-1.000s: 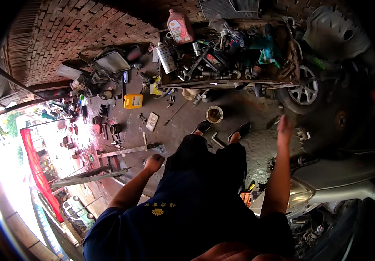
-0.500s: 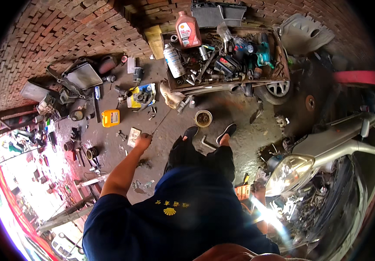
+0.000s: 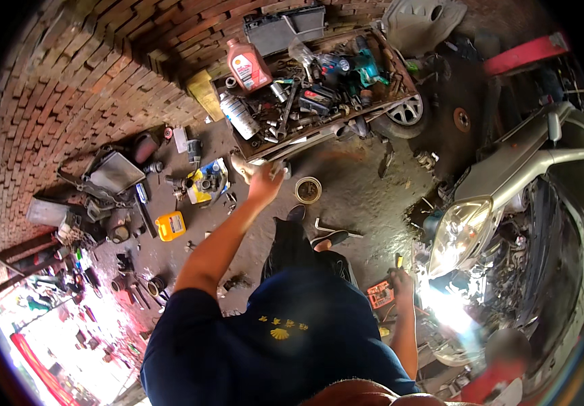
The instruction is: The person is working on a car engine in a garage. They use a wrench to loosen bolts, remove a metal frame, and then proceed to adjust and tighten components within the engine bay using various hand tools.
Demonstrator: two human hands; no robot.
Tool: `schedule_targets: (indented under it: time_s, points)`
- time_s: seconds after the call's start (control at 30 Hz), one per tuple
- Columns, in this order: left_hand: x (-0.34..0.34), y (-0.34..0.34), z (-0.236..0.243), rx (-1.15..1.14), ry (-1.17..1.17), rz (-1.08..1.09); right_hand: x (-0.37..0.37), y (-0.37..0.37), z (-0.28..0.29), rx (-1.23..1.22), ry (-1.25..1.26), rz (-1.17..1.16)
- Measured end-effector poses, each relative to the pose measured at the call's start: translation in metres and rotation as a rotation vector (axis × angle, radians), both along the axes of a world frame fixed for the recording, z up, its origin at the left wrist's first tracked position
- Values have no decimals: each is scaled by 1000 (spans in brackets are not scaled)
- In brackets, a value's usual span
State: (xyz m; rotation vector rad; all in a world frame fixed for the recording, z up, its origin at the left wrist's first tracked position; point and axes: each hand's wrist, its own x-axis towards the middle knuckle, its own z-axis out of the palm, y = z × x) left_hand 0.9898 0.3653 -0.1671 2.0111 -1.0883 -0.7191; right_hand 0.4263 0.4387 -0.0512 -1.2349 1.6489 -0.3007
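My left hand [image 3: 266, 181] is raised over the floor, beside a pale metal part [image 3: 243, 166] and just below the front of a tool-filled metal cart [image 3: 288, 141]; whether its fingers grip anything is unclear. My right hand [image 3: 400, 284] hangs at my right side with curled fingers, what is in them hidden or too small to name. It is beside an orange tool case [image 3: 380, 295] and the opened front of a silver car [image 3: 481, 193]. A round container [image 3: 308, 190] sits on the floor near my shoes, with a bent bar [image 3: 338, 231] nearby.
A person in red [image 3: 491, 375] is at the lower right by the engine bay. A yellow jug [image 3: 170, 226], loose parts and tools lie along the brick wall [image 3: 75, 101]. A wheel [image 3: 405, 115] lies under the cart's right end.
My left hand has moved up and right toward the cart. My right hand has dropped beside the car and tool case. The view has turned, and the person in red now shows.
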Motion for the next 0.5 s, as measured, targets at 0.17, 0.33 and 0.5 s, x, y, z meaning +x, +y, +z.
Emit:
schedule_targets:
  time_s: [0.17,0.33,0.5]
  points:
    - [63,-204,27,87,-323,-173,-33,119,3,210,-46,-393]
    - [78,-336,-80,447,-706,-413,-173,362,-27,204,311,-362]
    - [208,-503,-90,-453,-1620,-973,-81,406,-87,367,-70,-796]
